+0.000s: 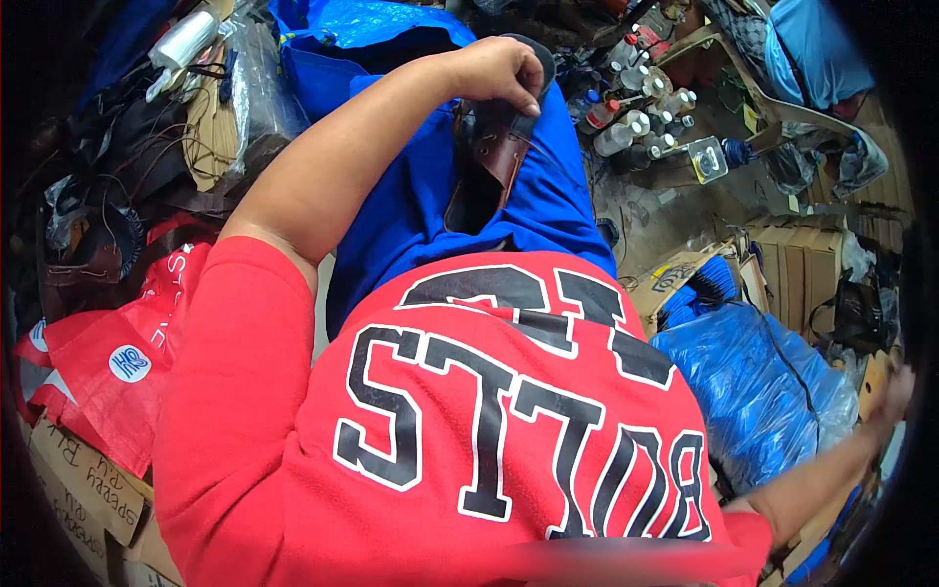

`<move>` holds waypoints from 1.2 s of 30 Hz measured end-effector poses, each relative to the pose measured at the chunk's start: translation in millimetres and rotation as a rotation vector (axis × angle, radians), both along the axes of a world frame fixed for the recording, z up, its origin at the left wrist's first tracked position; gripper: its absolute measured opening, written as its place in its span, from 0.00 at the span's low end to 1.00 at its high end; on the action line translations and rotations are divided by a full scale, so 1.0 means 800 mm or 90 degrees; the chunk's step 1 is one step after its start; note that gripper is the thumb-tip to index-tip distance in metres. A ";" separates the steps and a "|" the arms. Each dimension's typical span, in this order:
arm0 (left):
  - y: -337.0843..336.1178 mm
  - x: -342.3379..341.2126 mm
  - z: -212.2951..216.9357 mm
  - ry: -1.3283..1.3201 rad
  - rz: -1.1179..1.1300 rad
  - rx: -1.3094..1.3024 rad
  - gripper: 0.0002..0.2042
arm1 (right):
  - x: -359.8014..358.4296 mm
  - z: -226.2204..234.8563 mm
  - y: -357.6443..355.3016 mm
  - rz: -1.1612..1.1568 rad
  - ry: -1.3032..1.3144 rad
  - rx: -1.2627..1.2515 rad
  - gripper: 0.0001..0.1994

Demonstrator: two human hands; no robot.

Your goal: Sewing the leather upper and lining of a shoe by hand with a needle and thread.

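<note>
The left hand [494,70] curls its fingers over the heel end of a dark brown leather shoe [489,161] lying on the blue-clad lap. The right hand [892,391] reaches far to the right of the shoe, beside a blue plastic bag [753,382]; its grip cannot be told.

right hand [892,391] blurred at the edge, its grip unreadable.

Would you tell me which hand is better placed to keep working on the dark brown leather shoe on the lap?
Left, probably. The left hand already rests on the dark brown leather shoe over the blue-clad lap, while the right hand is stretched far out to the side, blurred, away from it.
</note>
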State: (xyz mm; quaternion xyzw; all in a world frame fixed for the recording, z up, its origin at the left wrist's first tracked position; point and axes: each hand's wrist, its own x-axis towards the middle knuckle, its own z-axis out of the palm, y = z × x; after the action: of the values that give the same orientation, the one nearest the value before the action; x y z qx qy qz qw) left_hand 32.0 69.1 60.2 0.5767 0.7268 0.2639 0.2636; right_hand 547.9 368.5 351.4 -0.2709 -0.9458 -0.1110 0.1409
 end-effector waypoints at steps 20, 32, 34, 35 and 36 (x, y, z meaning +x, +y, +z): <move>-0.033 -0.043 -0.007 -0.199 -0.124 -0.058 0.16 | -0.430 -0.349 -0.236 0.374 -0.010 -0.586 0.10; -0.027 -0.042 0.000 -0.172 -0.144 -0.080 0.19 | -0.440 -0.330 -0.249 0.356 -0.115 -0.399 0.10; -0.025 -0.042 0.000 -0.145 -0.162 -0.048 0.18 | -0.444 -0.332 -0.250 0.355 -0.114 -0.436 0.10; -0.024 -0.042 0.000 -0.151 -0.162 -0.047 0.18 | -0.447 -0.334 -0.250 0.364 -0.097 -0.465 0.10; -0.023 -0.042 0.000 -0.146 -0.160 -0.054 0.18 | -0.448 -0.333 -0.247 0.365 -0.097 -0.465 0.10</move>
State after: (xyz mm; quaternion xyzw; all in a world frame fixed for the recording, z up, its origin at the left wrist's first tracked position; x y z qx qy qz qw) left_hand -1.7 50.8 60.5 0.6176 0.6246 0.2621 0.3996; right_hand 189.5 170.7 84.7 -0.0219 -0.9673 0.2524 -0.0086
